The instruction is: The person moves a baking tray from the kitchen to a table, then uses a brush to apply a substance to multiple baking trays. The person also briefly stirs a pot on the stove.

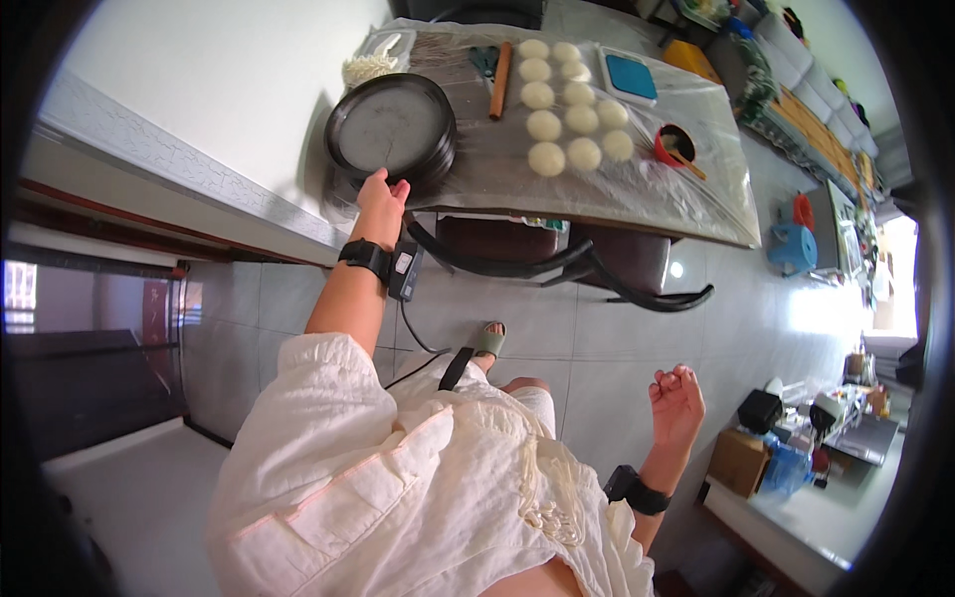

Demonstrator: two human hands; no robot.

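Observation:
My left hand (382, 201) reaches to the near rim of a stack of round black pans (390, 127) at the left end of the table. Its fingertips meet the rim; whether they grip it is hard to tell. Grey metal shows inside the top pan. Off to the right, away from the table, my right hand (677, 407) hangs over the floor with fingers loosely bent and nothing in it. Several round, pale dough balls (582, 118) lie in rows on the plastic-covered table (485, 175). Left of them is a wooden rolling pin (501, 80), beside scissors (485, 66).
A kitchen scale (628, 76) with a blue top and a red bowl (668, 145) with a wooden utensil stand on the table's right half. Behind the pans is a clear container (395, 48). A black-framed chair (507, 261) stands at the near edge. The wall (224, 97) rises at left.

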